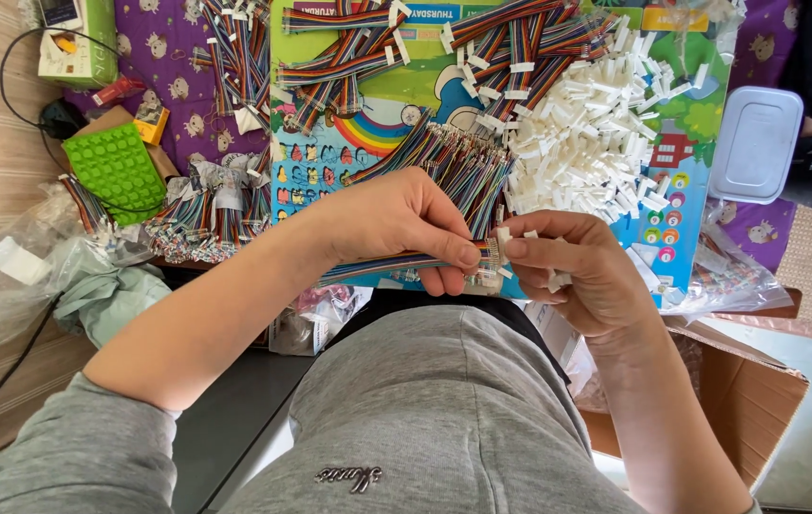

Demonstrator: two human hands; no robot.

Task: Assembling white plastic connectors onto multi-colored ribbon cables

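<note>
Left hand is pinching a flat rainbow ribbon cable between thumb and fingers, gripping it near its end. Right hand is closing thumb and forefinger on a small white connector at that cable end, the two hands nearly touching above the person's lap; further white pieces are showing between the curled right fingers. Just beyond the hands, a fanned bundle of cables is lying on a colourful board printed with a rainbow. To its right a heap of white connectors is covering part of the board. More cable bundles are lying across the board's top, and others are resting at its left edge. Farther left a green studded tray is sitting on a purple cloth. At far right a clear lidded box is lying, with an open carton below it.
</note>
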